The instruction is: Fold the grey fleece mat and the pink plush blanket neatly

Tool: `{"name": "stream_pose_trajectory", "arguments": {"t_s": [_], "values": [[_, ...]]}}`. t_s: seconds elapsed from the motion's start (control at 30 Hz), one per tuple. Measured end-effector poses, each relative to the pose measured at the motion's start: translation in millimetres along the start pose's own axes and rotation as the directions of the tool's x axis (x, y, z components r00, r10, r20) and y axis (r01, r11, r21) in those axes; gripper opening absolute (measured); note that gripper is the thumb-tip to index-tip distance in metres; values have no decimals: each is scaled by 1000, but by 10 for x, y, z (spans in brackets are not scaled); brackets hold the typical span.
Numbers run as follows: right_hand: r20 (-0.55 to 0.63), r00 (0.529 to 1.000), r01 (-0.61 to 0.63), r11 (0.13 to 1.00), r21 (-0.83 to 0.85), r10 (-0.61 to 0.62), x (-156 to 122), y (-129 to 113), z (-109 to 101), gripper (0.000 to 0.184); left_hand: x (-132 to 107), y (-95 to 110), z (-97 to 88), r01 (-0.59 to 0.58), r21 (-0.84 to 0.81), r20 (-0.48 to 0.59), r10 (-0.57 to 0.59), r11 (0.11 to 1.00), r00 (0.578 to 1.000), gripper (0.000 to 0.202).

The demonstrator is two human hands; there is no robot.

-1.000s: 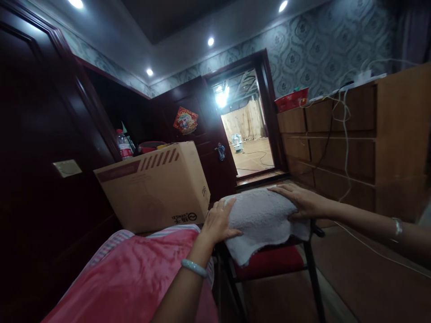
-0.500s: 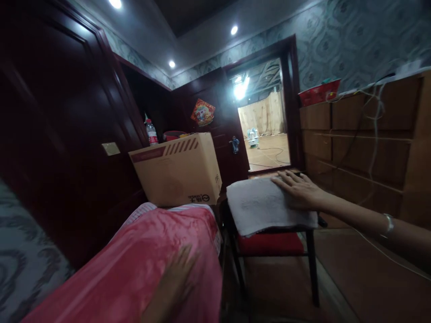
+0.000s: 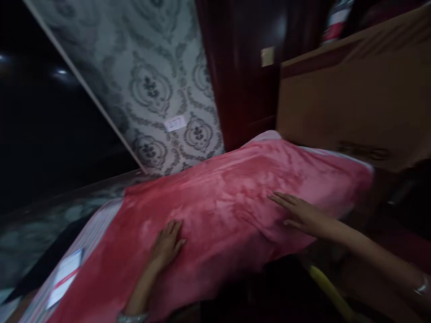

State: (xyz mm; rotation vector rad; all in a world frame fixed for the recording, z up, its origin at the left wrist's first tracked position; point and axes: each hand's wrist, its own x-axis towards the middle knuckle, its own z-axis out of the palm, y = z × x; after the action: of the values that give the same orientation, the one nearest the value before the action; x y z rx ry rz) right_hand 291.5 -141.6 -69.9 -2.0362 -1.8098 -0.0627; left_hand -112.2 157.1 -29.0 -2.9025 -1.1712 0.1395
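Observation:
A pinkish-red plush cloth lies spread and slightly wrinkled over a long raised surface, with a striped cloth showing under its edges. My left hand rests on its left part, fingers stretched and thumb apart, holding nothing. Over the right part, my right hand is laid with fingers extended, touching or just above the fabric. Wrinkles gather between and beyond the two hands. The near edge of the cloth hangs down.
A large cardboard box stands past the right end, a bottle behind it. At the left end lies a white and red flat item. A yellow rod-like thing is below right. Patterned wall and dark screen stand behind.
The view has swung left and down. My right hand has left the folded white towel on the chair and is now at the pink cloth. My left hand is still on the cloth.

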Motion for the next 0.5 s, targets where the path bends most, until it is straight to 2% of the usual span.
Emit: {"name": "stream_pose_trajectory", "arguments": {"t_s": [0.07, 0.13, 0.23, 0.3, 0.37, 0.5], "values": [[-17, 997, 77, 997, 6, -76, 441, -60, 271, 75, -327, -235, 148, 141, -25, -10, -141, 990, 990, 61], [-15, 995, 100, 995, -12, -100, 808, -122, 481, 69, -592, -382, 301, 247, -55, -27, -249, 967, 968, 59], [15, 1000, 4, 998, -60, -3, 1141, -143, 744, 63, -855, -451, 469, 318, -85, -95, -325, 944, 941, 57], [4, 997, -72, 995, -75, 73, 1215, -88, 913, 61, -954, -453, 518, 352, -97, -147, -364, 931, 920, 55], [-35, 995, -92, 994, -55, 90, 1210, 18, 1070, 60, -1017, -476, 525, 408, -104, -172, -421, 907, 891, 54], [-105, 995, 0, 998, 58, 6, 1120, 307, 1241, 64, -1131, -648, 497, 545, -110, -201, -555, 831, 807, 53]]}}
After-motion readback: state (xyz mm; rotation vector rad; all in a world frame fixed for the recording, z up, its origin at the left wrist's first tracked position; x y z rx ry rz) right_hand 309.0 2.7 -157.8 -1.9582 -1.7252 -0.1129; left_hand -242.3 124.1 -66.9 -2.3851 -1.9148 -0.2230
